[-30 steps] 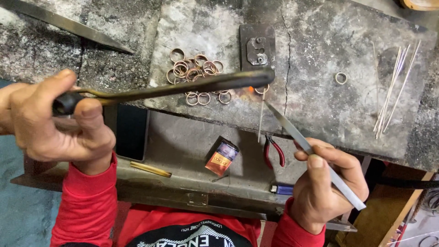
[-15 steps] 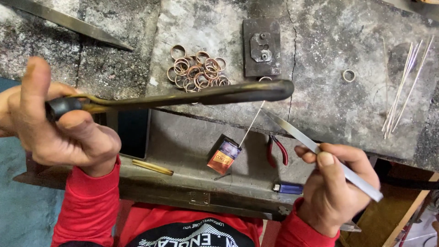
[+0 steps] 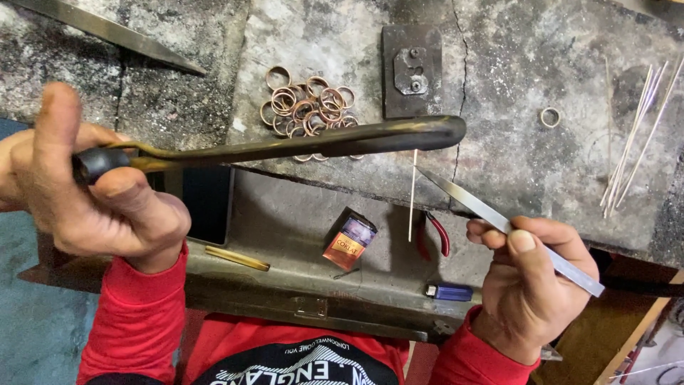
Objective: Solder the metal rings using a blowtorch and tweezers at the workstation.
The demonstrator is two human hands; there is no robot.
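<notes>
My left hand [image 3: 92, 192] grips the handle end of a long dark torch pipe [image 3: 320, 141] that reaches right across the stone bench. My right hand [image 3: 531, 278] holds steel tweezers [image 3: 491, 210] whose tip pinches a thin pale wire stick [image 3: 412, 196] standing nearly upright just below the pipe's nozzle end. A heap of copper-coloured rings [image 3: 306, 107] lies on the bench behind the pipe. Both sleeves are red.
A dark metal block [image 3: 411, 70] sits beyond the nozzle. One lone ring [image 3: 549, 117] and a bundle of thin rods [image 3: 638, 135] lie right. On the lower tray: a small orange packet [image 3: 349, 242], red-handled pliers [image 3: 434, 235], a blue lighter [image 3: 449, 291], a dark phone [image 3: 206, 203].
The glow seen near the nozzle a second ago is gone. The tweezers with the wire stick have shifted lower right, and the wire now stands more upright. The pipe stays roughly level.
</notes>
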